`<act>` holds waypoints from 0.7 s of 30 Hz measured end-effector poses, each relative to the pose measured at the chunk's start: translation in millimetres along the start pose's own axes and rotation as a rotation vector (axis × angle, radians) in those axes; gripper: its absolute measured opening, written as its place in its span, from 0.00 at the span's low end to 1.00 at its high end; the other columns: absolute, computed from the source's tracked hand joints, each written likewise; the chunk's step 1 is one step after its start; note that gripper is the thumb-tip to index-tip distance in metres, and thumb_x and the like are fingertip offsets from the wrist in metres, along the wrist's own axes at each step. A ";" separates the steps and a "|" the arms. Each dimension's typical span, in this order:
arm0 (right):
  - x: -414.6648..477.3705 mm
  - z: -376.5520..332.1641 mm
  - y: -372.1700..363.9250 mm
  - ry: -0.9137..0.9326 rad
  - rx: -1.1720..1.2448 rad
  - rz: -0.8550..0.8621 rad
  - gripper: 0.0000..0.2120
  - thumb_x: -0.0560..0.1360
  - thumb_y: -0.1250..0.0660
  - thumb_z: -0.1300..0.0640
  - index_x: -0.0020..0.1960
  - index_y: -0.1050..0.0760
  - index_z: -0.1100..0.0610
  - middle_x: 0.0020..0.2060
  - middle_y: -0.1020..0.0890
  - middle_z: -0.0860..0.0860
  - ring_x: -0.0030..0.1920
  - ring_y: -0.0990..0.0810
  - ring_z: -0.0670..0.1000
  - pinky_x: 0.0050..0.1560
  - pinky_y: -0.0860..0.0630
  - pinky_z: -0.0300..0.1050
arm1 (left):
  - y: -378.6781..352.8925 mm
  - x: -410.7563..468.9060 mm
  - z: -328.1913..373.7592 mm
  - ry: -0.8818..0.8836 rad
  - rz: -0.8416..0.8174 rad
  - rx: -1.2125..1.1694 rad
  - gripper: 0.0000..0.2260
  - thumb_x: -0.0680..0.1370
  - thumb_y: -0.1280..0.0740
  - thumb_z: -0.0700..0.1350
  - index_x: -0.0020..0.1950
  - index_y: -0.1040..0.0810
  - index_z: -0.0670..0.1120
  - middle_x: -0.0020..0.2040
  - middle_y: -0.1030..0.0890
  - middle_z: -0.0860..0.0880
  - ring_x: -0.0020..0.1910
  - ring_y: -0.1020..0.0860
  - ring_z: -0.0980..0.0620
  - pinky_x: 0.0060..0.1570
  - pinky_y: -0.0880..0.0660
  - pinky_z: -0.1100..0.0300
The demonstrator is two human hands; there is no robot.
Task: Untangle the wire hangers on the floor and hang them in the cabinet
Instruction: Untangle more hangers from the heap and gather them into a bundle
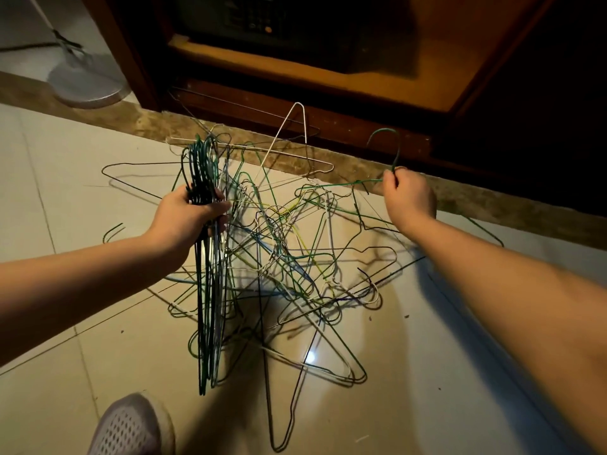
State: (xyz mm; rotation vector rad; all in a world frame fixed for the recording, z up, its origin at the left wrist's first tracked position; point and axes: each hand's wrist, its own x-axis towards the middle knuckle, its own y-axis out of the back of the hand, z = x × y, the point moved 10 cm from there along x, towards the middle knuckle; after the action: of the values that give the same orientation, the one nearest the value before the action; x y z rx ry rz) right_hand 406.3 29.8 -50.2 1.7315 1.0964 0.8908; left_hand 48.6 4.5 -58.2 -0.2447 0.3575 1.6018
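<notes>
The left grip (187, 218) was clenched around the necks of a bundle of thin wire hangers (207, 290) in dark green, black and white. Their hooks stood up above the fist and their bodies hung down toward the floor. The wires lay too close together to count. The right grip (409, 198) pinched the neck of one green wire hanger (395, 152) just below its hook. The hook rose above the fingers, and one shoulder wire ran left from the grip into the heap.

That heap – a tangle of green, white, black and yellowish wire hangers (295, 264) – lay on the glossy beige tiled floor (460, 389) between the two arms, too knotted for a count. One white wire hanger (297, 126) leaned point-up against the base of the dark brown wooden cabinet (361, 133), which stood behind the heap with its door open. A dark box with a keypad (279, 18) sat inside on the lowest shelf.

One grey mesh shoe (131, 428) showed at the bottom edge, and one round grey stand base (88, 83) sat at the upper left.
</notes>
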 end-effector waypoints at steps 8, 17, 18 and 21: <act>-1.7 6.0 10.1 0.004 -0.076 0.005 0.16 0.81 0.49 0.48 0.41 0.33 0.55 0.41 0.22 0.57 0.40 0.27 0.57 0.37 0.38 0.46 | 0.6 -1.3 1.9 -0.007 0.009 -0.008 0.07 0.74 0.34 0.33 0.44 0.27 0.44 0.41 0.24 0.47 0.36 0.24 0.51 0.32 0.22 0.66; -1.7 15.4 29.5 0.015 -0.093 0.073 0.15 0.81 0.49 0.48 0.41 0.33 0.54 0.40 0.22 0.58 0.37 0.31 0.56 0.37 0.39 0.47 | -1.3 -2.5 3.3 -0.017 0.004 0.012 0.08 0.74 0.34 0.33 0.52 0.27 0.40 0.41 0.25 0.46 0.36 0.24 0.51 0.33 0.23 0.65; -1.2 15.1 31.3 0.015 -0.091 0.080 0.15 0.81 0.49 0.48 0.42 0.32 0.54 0.40 0.22 0.59 0.38 0.30 0.57 0.37 0.39 0.47 | -1.6 -2.8 3.4 -0.015 0.003 0.011 0.08 0.74 0.34 0.33 0.52 0.27 0.40 0.42 0.24 0.46 0.37 0.24 0.51 0.33 0.23 0.65; -0.1 16.3 39.4 0.013 -0.066 0.122 0.17 0.81 0.48 0.48 0.43 0.29 0.59 0.43 0.21 0.62 0.43 0.24 0.62 0.38 0.40 0.47 | -3.4 -3.4 2.7 -0.004 -0.007 0.018 0.06 0.75 0.35 0.33 0.46 0.27 0.43 0.42 0.24 0.47 0.38 0.24 0.51 0.37 0.22 0.61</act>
State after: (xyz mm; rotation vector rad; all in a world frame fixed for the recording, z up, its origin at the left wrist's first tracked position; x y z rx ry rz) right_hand 432.5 15.9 -19.5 1.7550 0.9676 1.0039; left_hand 52.3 2.5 -54.6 -0.2287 0.3671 1.5915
